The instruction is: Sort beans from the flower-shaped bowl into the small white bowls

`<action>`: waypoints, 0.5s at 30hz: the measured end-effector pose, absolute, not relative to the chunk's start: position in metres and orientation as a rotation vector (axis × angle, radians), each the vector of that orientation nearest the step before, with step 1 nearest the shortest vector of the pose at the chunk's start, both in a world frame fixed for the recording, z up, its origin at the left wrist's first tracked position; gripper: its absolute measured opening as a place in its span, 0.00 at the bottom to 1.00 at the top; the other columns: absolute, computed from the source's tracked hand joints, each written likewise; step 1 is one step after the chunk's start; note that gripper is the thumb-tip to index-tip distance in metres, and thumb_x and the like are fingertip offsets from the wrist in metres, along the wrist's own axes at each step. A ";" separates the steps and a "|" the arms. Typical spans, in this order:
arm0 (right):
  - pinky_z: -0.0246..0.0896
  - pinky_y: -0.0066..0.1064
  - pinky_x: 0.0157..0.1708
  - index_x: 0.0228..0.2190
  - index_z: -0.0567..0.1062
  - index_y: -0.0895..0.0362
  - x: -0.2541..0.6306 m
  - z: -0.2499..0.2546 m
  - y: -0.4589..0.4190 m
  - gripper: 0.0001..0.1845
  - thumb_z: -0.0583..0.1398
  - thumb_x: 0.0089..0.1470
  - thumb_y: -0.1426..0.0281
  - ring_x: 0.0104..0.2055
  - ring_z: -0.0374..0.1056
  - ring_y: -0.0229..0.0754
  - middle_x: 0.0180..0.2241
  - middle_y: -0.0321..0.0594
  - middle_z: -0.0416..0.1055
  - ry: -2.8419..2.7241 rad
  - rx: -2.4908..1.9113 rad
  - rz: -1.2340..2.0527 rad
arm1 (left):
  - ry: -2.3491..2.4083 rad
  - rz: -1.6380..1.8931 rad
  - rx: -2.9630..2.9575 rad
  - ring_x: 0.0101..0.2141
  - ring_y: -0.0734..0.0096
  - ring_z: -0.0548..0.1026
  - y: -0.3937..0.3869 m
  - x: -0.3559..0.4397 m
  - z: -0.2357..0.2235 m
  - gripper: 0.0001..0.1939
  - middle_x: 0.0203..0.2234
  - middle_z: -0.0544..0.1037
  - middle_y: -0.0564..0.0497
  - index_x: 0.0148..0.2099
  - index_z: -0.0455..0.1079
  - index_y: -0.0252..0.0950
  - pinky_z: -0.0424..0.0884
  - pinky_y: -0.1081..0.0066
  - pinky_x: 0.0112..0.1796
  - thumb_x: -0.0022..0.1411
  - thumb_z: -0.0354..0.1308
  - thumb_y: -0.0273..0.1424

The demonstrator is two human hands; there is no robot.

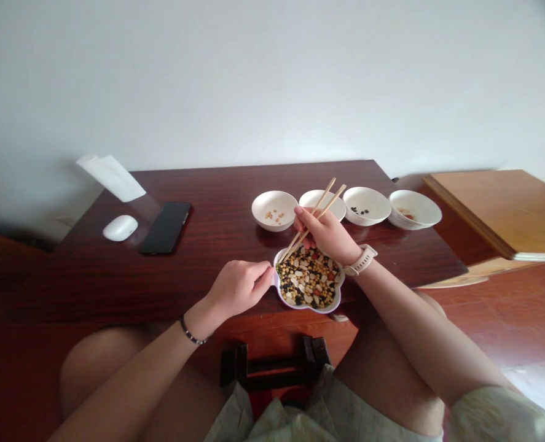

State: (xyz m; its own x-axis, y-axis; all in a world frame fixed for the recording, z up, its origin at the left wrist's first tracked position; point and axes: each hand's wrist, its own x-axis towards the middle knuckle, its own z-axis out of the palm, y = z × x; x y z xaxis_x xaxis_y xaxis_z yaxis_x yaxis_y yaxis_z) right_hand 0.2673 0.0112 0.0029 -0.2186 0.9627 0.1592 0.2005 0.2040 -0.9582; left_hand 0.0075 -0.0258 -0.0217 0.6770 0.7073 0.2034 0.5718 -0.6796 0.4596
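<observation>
My left hand point(241, 286) is closed around the short handle of a white, scallop-edged bowl point(338, 299) at the table's near edge. Mixed beans, seeds and pale nut pieces point(306, 279), with a few red bits, cover its inside. In my right hand point(325, 233), a pair of wooden chopsticks point(325, 199) slants down, tips in the mix near the bowl's left rim. Just beyond stand several white bowls in a row: one with a few tan pieces point(274, 215), one partly hidden behind my right hand point(318, 197), one with dark beans point(367, 205), one with reddish bits point(415, 209).
On the left of the dark wooden table point(217, 184) lie a black phone point(166, 228), a white computer mouse point(120, 228) and a folded white paper point(113, 178). A lighter wooden piece of furniture point(497, 205) stands at right. Below the table is a dark frame point(276, 371).
</observation>
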 end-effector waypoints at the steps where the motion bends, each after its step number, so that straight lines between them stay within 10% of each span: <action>1: 0.50 0.27 0.21 0.30 0.69 0.54 0.268 0.003 0.012 0.29 0.53 0.76 0.47 0.18 0.59 0.34 0.16 0.32 0.65 -1.605 -1.139 1.102 | 1.007 0.522 2.532 0.24 0.70 0.72 -0.026 0.008 -0.022 0.21 0.23 0.76 0.52 0.31 0.68 0.37 0.56 0.68 0.31 0.81 0.50 0.34; 15: 0.52 0.23 0.19 0.28 0.69 0.56 0.267 0.008 0.010 0.30 0.54 0.76 0.47 0.17 0.62 0.32 0.17 0.35 0.69 -1.652 -1.223 1.257 | 1.022 0.501 2.540 0.24 0.71 0.72 -0.026 0.008 -0.020 0.21 0.23 0.77 0.52 0.31 0.69 0.37 0.57 0.69 0.31 0.81 0.50 0.33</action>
State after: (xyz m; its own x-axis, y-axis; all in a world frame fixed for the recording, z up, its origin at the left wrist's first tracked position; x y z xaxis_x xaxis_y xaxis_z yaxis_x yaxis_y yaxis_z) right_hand 0.2671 0.0101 0.0081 -0.2940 0.9558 -0.0034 0.2579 0.0759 -0.9632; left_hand 0.0084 -0.0265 -0.0200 0.6763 0.7119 0.1895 0.5858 -0.6756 0.4477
